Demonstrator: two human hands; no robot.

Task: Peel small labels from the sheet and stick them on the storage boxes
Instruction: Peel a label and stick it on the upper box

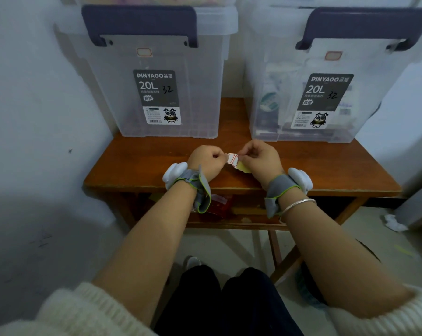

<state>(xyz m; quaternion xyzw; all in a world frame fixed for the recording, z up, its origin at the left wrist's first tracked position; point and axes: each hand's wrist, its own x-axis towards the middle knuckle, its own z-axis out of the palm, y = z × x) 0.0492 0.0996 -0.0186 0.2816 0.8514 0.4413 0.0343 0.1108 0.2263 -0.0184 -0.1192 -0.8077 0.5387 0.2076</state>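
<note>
Two clear 20L storage boxes stand on a brown wooden table [137, 161]. The left box [154, 76] and the right box [326, 78] each carry a small red-framed label near the handle, the left label [144, 52] and the right label [333, 55]. Just above the table's front half, my left hand [206, 161] pinches the left edge of a small label sheet [232, 159] with red-bordered stickers. My right hand [259, 157] pinches its right edge, where a yellowish backing piece [242, 167] hangs below.
White walls close in on both sides. A lower shelf under the table holds a red packet [217, 204]. Crumpled white paper [395, 223] lies on the floor at the right. My knees [227, 301] are below the table's front edge.
</note>
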